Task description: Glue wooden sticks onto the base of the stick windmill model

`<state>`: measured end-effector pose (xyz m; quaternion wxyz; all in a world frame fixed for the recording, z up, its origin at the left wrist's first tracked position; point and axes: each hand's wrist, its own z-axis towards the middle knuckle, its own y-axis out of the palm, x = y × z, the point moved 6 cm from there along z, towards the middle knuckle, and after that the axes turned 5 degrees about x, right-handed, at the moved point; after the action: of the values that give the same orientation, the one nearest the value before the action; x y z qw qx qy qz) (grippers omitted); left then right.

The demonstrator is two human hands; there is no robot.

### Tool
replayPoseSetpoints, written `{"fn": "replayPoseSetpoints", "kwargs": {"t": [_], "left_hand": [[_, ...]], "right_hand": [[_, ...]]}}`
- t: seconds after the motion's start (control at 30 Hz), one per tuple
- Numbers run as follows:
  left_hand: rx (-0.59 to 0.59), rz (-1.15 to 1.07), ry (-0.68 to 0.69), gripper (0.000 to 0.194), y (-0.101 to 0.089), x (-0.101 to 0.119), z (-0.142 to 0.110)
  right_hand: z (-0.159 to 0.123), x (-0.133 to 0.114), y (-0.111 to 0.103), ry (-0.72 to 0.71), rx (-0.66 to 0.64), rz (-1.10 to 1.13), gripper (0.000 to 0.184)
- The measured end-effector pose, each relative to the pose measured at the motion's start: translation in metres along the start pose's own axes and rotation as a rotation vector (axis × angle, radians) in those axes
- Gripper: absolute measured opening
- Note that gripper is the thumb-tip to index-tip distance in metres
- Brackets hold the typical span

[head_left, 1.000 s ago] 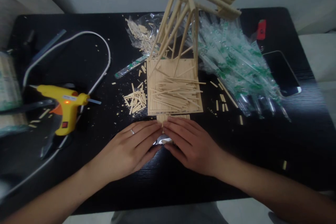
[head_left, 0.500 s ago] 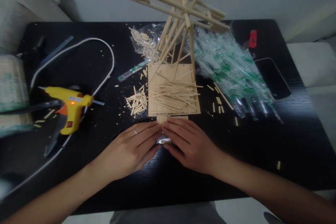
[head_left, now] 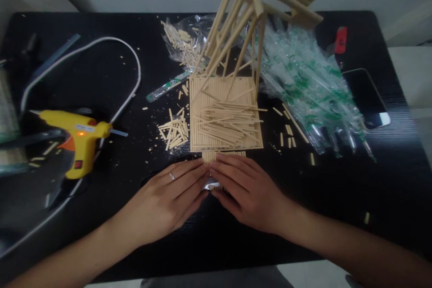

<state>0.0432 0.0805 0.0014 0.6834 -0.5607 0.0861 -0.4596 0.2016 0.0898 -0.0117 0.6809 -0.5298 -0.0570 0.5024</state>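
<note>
My left hand, with a ring on one finger, and my right hand meet at the near middle of the table. Their fingers are closed around a small panel of wooden sticks, mostly hidden under them. A shiny pale patch shows between the thumbs and fingertips; I cannot make out what it is. Just beyond lies a square base of sticks with a pile of loose sticks on it. From its far side rises a tall windmill-like stick frame, cut off by the top of the view.
A yellow glue gun with a glowing light stands left, near a white cable. Short stick pieces lie beside the base. Plastic wrappers, a phone and a red object lie right. A bag of offcuts sits behind.
The view has shifted slightly closer, so the stick frame runs further out of the top and the glue gun appears further left. Both hands keep nearly the same pose on the small panel.
</note>
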Motion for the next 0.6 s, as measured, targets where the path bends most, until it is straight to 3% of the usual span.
{"fn": "replayPoseSetpoints", "kwargs": {"t": [0.6], "left_hand": [[0.005, 0.006, -0.032, 0.026, -0.0034, -0.004, 0.0019]], "right_hand": [[-0.0002, 0.0001, -0.0003, 0.007, 0.005, 0.021, 0.03]]}}
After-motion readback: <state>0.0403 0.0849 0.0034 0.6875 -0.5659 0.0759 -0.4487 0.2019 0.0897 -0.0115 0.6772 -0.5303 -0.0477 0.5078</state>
